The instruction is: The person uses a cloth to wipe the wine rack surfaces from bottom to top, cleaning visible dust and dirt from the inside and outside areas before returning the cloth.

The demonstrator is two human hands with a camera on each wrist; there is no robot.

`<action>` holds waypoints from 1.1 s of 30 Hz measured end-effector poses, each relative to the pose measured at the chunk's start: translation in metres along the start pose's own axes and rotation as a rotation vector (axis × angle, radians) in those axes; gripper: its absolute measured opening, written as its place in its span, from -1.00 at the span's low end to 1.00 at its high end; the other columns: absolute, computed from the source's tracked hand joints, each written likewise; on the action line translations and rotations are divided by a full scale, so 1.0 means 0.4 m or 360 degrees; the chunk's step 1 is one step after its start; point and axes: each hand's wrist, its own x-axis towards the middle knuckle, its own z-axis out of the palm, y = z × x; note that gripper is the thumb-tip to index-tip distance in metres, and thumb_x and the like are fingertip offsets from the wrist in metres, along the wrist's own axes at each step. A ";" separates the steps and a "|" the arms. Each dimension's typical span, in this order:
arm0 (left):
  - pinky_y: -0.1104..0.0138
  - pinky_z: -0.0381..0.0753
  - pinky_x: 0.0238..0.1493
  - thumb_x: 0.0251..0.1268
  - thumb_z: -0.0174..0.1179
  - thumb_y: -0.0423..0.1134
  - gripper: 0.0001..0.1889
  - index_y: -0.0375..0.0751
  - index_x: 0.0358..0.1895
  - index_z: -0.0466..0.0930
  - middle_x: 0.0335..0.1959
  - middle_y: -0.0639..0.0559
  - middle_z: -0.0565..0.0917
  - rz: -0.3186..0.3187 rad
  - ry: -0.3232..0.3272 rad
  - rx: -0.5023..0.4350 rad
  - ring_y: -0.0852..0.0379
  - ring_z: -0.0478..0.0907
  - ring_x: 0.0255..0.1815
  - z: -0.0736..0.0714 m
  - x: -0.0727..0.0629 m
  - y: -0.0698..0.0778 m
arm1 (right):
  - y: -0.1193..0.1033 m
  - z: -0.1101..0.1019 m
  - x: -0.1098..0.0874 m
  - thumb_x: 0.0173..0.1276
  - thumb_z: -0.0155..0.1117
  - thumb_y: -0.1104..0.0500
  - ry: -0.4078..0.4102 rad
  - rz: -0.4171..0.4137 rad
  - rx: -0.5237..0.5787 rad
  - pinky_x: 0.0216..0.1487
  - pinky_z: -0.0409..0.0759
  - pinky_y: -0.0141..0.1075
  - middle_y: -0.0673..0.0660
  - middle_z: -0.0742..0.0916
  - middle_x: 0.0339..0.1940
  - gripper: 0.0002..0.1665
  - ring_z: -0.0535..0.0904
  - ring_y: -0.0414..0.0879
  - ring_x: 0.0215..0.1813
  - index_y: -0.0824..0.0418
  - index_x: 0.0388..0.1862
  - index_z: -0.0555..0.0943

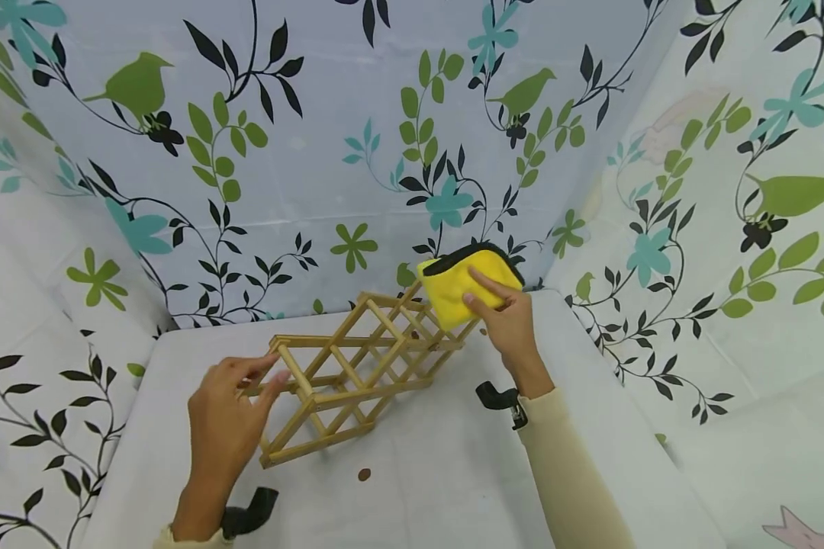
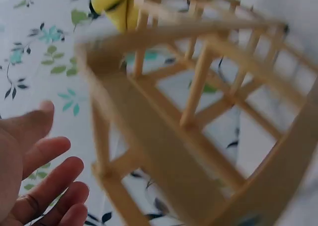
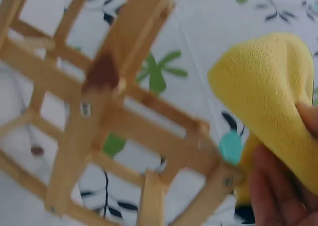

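Note:
A folding wooden lattice rack point(image 1: 295, 371) of bars and dowels stands slantwise on the white-covered table. My left hand point(image 1: 226, 412) is at its near left end. In the left wrist view the fingers of that left hand point(image 2: 54, 181) are loosely bent, apart from the rack point(image 2: 154, 141) and holding nothing. My right hand point(image 1: 511, 328) grips a folded yellow cloth point(image 1: 446, 293) with a black edge, over the rack's far right end. In the right wrist view the cloth point(image 3: 258, 82) is bunched between thumb and fingers, beside the rack's joints point(image 3: 164, 134).
The white tabletop point(image 1: 439, 473) carries a small brown spot point(image 1: 364, 474) in front of the rack. Patterned fabric point(image 1: 343, 175) with leaves and birds hangs behind the table and at both sides. A black strap mount point(image 1: 250, 512) sits at each wrist.

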 end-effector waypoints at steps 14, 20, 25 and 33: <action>0.68 0.43 0.00 0.08 0.62 -0.42 -0.53 -0.25 0.13 0.81 -0.18 -0.09 0.82 0.0062 0.0194 -0.0133 0.00 0.71 -0.20 0.055 -0.053 -0.012 | 0.037 -0.060 0.008 0.48 0.48 0.09 0.0053 0.0217 -0.0198 0.11 0.72 -0.45 0.16 0.56 0.51 -0.48 0.64 -0.04 0.26 -0.13 0.39 0.68; 0.23 0.51 0.20 0.24 0.52 -0.43 -0.53 -0.26 0.24 0.74 -0.02 -0.22 0.80 -0.0033 0.0158 -0.0172 -0.08 0.65 -0.01 0.054 0.022 -0.057 | 0.018 -0.093 -0.023 0.44 0.52 0.10 0.0168 0.0127 -0.0083 0.04 0.76 -0.41 0.15 0.63 0.32 -0.54 0.67 -0.04 0.14 0.07 0.30 0.75; -0.31 0.50 0.29 0.36 0.44 -0.41 -0.53 -0.26 0.32 0.68 0.11 -0.32 0.76 -0.0065 0.0068 -0.0219 -0.29 0.62 0.17 0.055 0.065 -0.080 | 0.003 -0.138 -0.060 0.39 0.56 0.18 0.0405 -0.0008 -0.0011 -0.03 0.77 -0.42 0.06 0.67 0.12 -0.60 0.67 -0.06 0.05 0.16 0.19 0.80; 0.33 0.58 0.43 0.46 0.41 -0.23 -0.47 -0.20 0.44 0.60 0.30 -0.23 0.69 -0.0124 0.0045 -0.0263 -0.27 0.67 0.29 0.081 0.088 -0.089 | 0.029 -0.117 -0.144 0.39 0.52 0.29 -0.0026 -0.0135 -0.0194 0.01 0.81 -0.29 0.23 0.76 0.26 -0.56 0.77 -0.08 0.09 0.22 0.24 0.76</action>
